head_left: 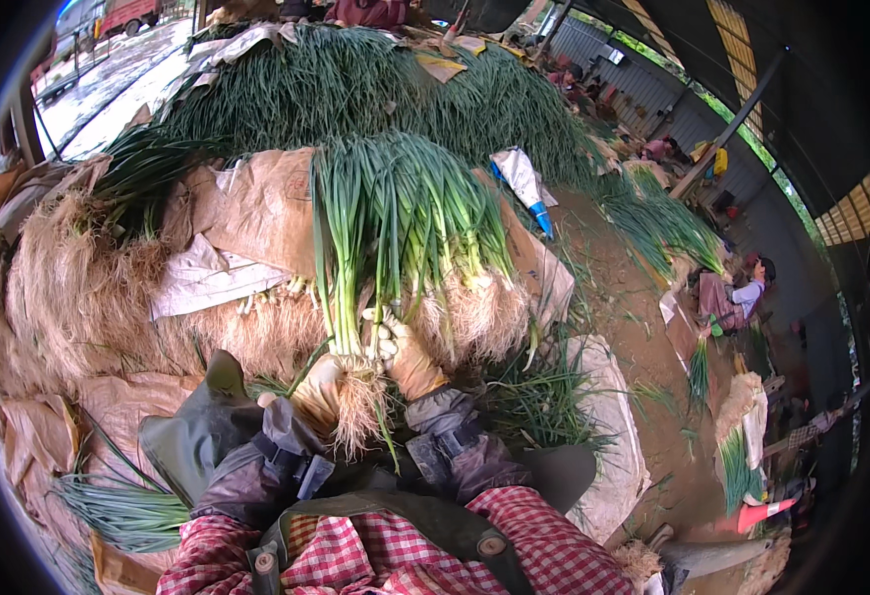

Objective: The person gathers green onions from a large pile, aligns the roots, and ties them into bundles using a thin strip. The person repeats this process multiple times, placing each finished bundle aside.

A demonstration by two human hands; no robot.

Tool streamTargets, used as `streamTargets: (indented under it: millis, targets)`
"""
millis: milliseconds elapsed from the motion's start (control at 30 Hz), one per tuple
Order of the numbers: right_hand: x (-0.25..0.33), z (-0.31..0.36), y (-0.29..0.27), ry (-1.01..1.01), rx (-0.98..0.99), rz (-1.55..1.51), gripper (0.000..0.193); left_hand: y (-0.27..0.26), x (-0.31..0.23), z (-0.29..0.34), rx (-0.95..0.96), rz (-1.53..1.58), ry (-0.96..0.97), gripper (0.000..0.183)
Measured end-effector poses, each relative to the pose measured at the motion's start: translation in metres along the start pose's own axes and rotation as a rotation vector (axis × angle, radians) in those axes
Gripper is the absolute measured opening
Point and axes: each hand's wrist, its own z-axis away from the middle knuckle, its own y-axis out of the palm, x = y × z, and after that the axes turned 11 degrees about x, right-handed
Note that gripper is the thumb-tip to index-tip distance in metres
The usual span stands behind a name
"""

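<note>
A small bunch of green onions [348, 307] stands in front of me, leaves pointing away and pale roots [358, 402] hanging toward my lap. My left hand [318, 393], in a light, soiled glove, closes on the bunch's left side near the roots. On its right side, my gloved right hand [410, 359] grips the white stems with bent fingers. Just beyond and to the right lies a wider pile of green onions [445, 218], its root mass [484, 317] facing me. Some of my fingertips are hidden by the stems and roots.
Brown sacking [256, 213] covers a long heap of rooted onions on the left. Behind rises a large green heap [355, 89]. A white-and-blue bag [524, 183] lies beyond the pile. Loose leaves [544, 407] cover the right side. A person [737, 297] sits farther right.
</note>
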Motion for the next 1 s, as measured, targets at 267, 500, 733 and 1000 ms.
streamTargets:
  millis: [267, 500, 733, 1000]
  targets:
    - [-0.066, 0.022, -0.052, 0.061, -0.310, 0.501, 0.024, 0.022, 0.006, -0.007, -0.383, -0.090, 0.262, 0.013]
    - [-0.023, 0.118, -0.063, 0.973, 0.133, 1.822, 0.045, -0.013, 0.020, -0.021, -0.461, -0.267, 0.191, 0.021]
    - [0.054, 0.006, -0.003, -0.006, -0.063, 0.922, 0.027, -0.007, 0.033, -0.027, -0.405, -0.423, 0.294, 0.035]
    - [0.035, 0.021, 0.057, -0.502, -0.073, 1.325, 0.008, 0.018, 0.002, -0.011, -0.403, -0.237, 0.134, 0.015]
